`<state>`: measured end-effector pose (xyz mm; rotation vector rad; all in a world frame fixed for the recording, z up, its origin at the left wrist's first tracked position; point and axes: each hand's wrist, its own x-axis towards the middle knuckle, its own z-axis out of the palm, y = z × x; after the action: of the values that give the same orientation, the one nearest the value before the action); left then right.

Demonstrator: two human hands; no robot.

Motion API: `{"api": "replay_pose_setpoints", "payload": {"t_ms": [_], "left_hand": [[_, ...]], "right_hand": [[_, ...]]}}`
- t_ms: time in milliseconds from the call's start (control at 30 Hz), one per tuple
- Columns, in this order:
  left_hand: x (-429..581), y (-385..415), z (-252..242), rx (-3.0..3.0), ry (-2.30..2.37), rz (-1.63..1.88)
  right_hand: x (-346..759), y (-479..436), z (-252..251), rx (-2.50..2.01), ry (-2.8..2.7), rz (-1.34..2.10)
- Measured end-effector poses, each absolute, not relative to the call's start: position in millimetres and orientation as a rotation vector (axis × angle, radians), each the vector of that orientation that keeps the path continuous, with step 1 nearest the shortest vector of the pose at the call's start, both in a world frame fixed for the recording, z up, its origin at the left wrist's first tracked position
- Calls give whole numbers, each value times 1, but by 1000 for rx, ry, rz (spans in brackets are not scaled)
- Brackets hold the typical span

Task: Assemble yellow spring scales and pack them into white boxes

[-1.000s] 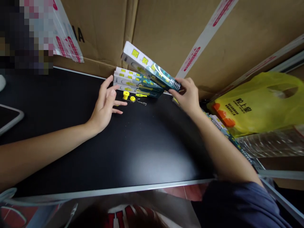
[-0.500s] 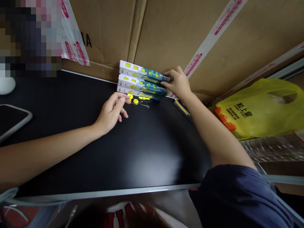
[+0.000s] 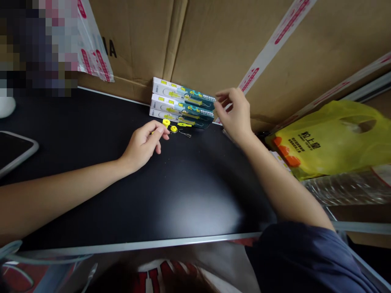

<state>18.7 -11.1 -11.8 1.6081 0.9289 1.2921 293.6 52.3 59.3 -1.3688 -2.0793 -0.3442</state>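
Observation:
A stack of long printed boxes, white at the left end and dark green at the right, stands against the cardboard. Yellow lettering and a picture of a hooked spring scale show on them. My right hand hovers just off their right end, fingers curved and apart, holding nothing. Before the boxes lie small yellow plastic parts, a flat yellow piece and a thin metal hook with a spring. Beside them, my left hand rests with loosely bent fingers apart; a speck of yellow shows through its finger gap.
Large cardboard walls the back of the black table. A phone and a white rounded object are at the left. On the right are a yellow plastic bag and clear plastic packaging.
My right hand has let go of the top box's right end and moved slightly right, away from it. The top box has turned a little. My left hand has hardly moved.

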Motion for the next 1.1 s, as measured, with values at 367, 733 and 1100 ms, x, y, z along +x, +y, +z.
{"api": "replay_pose_setpoints", "payload": {"t_ms": [367, 733, 1100], "left_hand": [[13, -5, -13, 1594, 1013, 1502], [13, -5, -17, 1674, 1023, 1360], [16, -6, -14, 1674, 1009, 1299]], "right_hand": [[252, -67, 6, -1152, -2613, -469], [342, -2, 16, -1833, -2024, -525], [393, 19, 0, -2192, -1887, -480]]}}
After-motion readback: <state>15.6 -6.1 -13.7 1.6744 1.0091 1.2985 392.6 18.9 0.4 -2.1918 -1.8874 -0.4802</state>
